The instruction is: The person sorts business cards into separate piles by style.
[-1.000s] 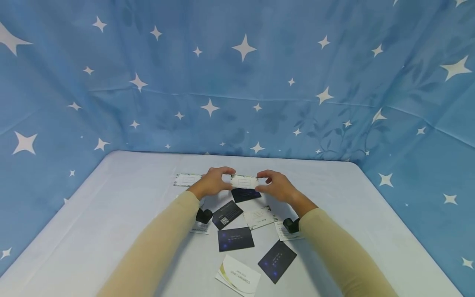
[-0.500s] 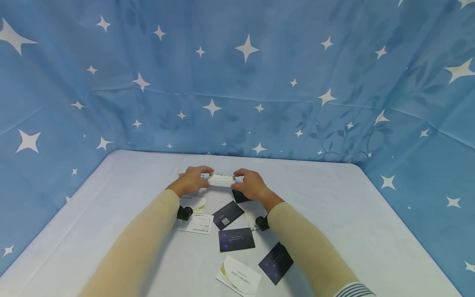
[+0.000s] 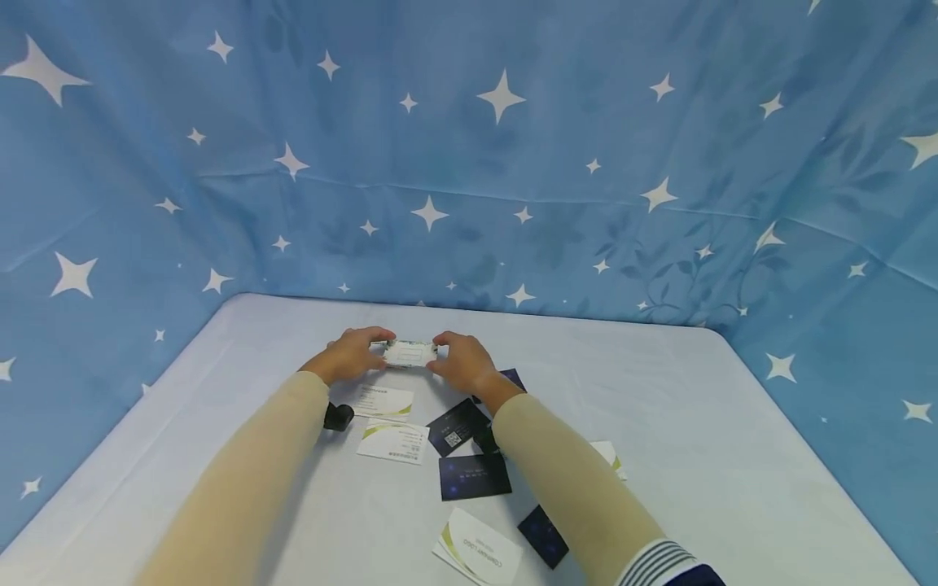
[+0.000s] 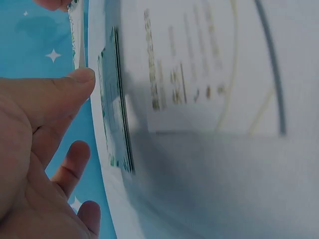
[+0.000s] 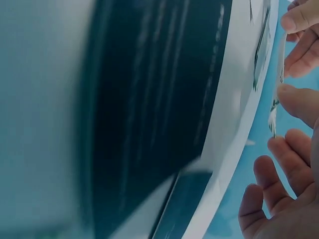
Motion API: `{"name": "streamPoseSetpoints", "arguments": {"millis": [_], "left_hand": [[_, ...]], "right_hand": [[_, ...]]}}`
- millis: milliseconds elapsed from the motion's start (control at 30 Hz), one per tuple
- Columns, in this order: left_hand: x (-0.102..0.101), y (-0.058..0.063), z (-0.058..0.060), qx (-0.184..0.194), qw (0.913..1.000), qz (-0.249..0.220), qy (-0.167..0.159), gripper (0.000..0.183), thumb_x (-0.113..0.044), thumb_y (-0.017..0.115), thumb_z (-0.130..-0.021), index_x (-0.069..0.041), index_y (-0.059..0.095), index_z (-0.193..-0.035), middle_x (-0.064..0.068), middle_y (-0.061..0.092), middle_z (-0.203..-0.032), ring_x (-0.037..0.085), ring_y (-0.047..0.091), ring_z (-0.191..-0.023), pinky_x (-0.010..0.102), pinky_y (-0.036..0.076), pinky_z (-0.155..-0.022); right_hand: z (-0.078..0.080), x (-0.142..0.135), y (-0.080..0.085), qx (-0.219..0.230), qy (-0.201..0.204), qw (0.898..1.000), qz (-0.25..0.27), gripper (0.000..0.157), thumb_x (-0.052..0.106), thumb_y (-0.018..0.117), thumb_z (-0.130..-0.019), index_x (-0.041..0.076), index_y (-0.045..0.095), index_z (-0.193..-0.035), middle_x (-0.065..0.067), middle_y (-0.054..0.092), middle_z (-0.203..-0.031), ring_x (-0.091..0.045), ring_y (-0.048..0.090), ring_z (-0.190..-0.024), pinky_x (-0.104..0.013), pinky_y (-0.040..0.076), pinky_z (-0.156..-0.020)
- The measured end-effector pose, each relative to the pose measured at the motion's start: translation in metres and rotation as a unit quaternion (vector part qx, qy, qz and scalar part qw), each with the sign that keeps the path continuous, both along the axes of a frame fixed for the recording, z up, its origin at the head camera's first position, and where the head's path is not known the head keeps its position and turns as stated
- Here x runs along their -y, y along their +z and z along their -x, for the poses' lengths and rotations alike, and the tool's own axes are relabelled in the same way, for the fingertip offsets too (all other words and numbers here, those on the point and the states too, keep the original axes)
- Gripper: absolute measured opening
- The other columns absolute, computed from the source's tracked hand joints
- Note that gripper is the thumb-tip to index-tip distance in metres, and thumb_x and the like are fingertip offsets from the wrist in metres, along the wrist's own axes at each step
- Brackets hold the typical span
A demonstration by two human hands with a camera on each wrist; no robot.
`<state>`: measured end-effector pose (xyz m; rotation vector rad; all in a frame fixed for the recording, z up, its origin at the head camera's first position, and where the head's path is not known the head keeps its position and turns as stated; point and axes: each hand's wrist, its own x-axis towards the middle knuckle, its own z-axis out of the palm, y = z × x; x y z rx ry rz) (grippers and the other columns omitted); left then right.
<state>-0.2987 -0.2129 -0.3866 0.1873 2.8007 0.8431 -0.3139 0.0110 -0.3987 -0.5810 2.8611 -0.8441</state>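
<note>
Up near the table's far edge, a white business card with a leafy printed border (image 3: 410, 353) is held level between both hands. My left hand (image 3: 355, 355) pinches its left end with the thumb and fingers. At the right end, the thumb and fingers of my right hand (image 3: 463, 362) pinch it too. The left wrist view shows the held card (image 4: 77, 37) nearly edge-on, raised off the table. Close by lies a small stack of leafy-bordered cards (image 4: 114, 107) on the white cloth. The right wrist view also shows the held card (image 5: 279, 74) edge-on between the hands.
Nearer lie two white cards with gold curves (image 3: 384, 401), a black QR-code card (image 3: 450, 427), and dark blue cards (image 3: 475, 477). White "COMPANY LOGO" cards (image 3: 479, 547) overlap at the front. The right sleeve partly covers a white card (image 3: 608, 454). A starry blue curtain (image 3: 469, 163) hangs behind.
Both hands have moved left together with the leafy-bordered card, from above a dark card to where the other leafy cards lay. The right forearm now covers cards that showed before.
</note>
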Motion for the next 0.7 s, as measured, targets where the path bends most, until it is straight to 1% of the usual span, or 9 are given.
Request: {"name": "streamPoseSetpoints", "arguments": {"millis": [167, 267, 400, 533, 700], "left_hand": [[0.008, -0.004, 0.002, 0.000, 1.0000, 0.009, 0.003, 0.052, -0.016, 0.065, -0.097, -0.013, 0.050, -0.147, 0.016, 0.040, -0.155, 0.043, 0.027, -0.144, 0.073, 0.012, -0.106], [0.014, -0.008, 0.002, 0.003, 1.0000, 0.000, 0.006, 0.052, -0.014, 0.065, -0.097, -0.010, 0.049, -0.147, 0.018, 0.040, -0.154, 0.042, 0.029, -0.144, 0.068, 0.018, -0.109], [0.023, -0.012, 0.001, 0.006, 0.9996, -0.026, 0.010, 0.053, -0.008, 0.064, -0.096, -0.006, 0.048, -0.146, 0.021, 0.041, -0.153, 0.041, 0.031, -0.143, 0.057, 0.025, -0.112], [0.029, -0.013, 0.001, 0.003, 0.9993, -0.035, 0.014, 0.053, -0.006, 0.063, -0.096, -0.004, 0.048, -0.146, 0.022, 0.040, -0.153, 0.042, 0.030, -0.143, 0.056, 0.025, -0.112], [0.035, -0.014, 0.001, 0.005, 0.9993, -0.034, 0.015, 0.053, -0.006, 0.061, -0.097, -0.003, 0.046, -0.147, 0.024, 0.038, -0.153, 0.042, 0.030, -0.143, 0.056, 0.025, -0.112]], "right_hand": [[-0.001, 0.014, -0.001, 0.012, -0.008, 1.000, -0.001, 0.049, 0.027, 0.068, -0.097, 0.009, 0.056, -0.141, -0.009, 0.057, -0.141, -0.027, 0.049, -0.133, -0.042, 0.039, -0.106], [0.000, 0.021, -0.002, 0.014, -0.007, 1.000, -0.003, 0.049, 0.026, 0.067, -0.098, 0.009, 0.055, -0.142, -0.009, 0.057, -0.141, -0.027, 0.047, -0.135, -0.042, 0.037, -0.108], [0.001, 0.030, -0.003, 0.024, -0.004, 1.000, -0.009, 0.049, 0.028, 0.066, -0.098, 0.012, 0.055, -0.143, -0.006, 0.057, -0.142, -0.024, 0.047, -0.135, -0.041, 0.037, -0.108], [0.002, 0.037, -0.003, 0.030, -0.003, 0.999, -0.019, 0.049, 0.030, 0.065, -0.099, 0.013, 0.054, -0.143, -0.003, 0.057, -0.142, -0.023, 0.048, -0.135, -0.040, 0.038, -0.107], [0.001, 0.044, -0.005, 0.040, -0.009, 0.999, -0.019, 0.048, 0.031, 0.064, -0.099, 0.014, 0.054, -0.144, -0.003, 0.056, -0.142, -0.023, 0.047, -0.135, -0.040, 0.039, -0.107]]}}
